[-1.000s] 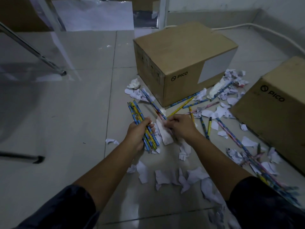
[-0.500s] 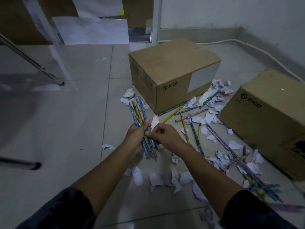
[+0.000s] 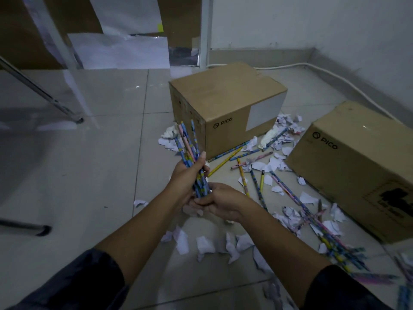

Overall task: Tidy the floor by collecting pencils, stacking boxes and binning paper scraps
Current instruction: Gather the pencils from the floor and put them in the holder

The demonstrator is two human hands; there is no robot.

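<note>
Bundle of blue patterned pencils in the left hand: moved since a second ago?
Yes. The bundle of blue patterned pencils has lifted off the floor, its tips now overlapping the nearer brown cardboard box.

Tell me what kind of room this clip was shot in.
Probably a storeroom or office corner: bare tiled floor, two PICO shipping boxes, a cable along the wall, and metal furniture legs at the left.
</note>
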